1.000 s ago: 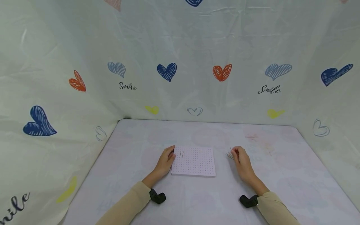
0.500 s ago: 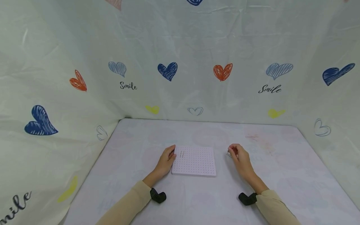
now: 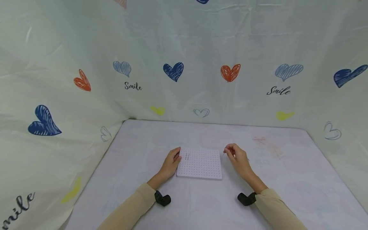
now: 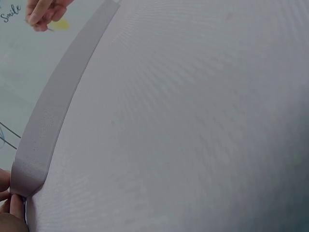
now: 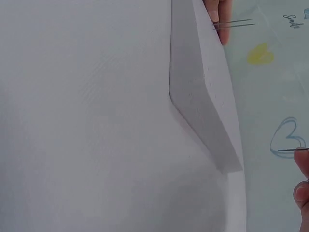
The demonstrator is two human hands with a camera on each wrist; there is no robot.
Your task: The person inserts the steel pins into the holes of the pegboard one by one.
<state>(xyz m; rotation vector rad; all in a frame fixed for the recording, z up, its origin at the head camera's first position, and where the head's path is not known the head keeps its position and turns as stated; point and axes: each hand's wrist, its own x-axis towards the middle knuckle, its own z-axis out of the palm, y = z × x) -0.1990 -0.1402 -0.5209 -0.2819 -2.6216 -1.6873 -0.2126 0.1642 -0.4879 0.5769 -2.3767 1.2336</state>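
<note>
A white pegboard (image 3: 201, 166) with rows of small holes lies on the table. My left hand (image 3: 170, 163) grips its left edge, near the far corner. Two thin needles (image 3: 187, 156) stand side by side in the holes close to that hand; the right wrist view shows these upright needles (image 5: 236, 24) too. Just off the board's far right corner, my right hand (image 3: 238, 159) pinches another thin needle (image 5: 289, 150) between thumb and forefinger, its tip pointing down. A slim end pokes out behind the right hand; whatever else lies in that palm is hidden.
The white table (image 3: 161, 137) carries a faint reddish stain (image 3: 267, 145) at the back right. A pale curtain (image 3: 201, 41) printed with hearts and words surrounds it at the back and sides.
My right hand has moved left and slightly away, towards the board, with a needle at its fingertips. The bundle of thin needles seen below its fingers earlier is now mostly hidden. The left hand keeps its place.
</note>
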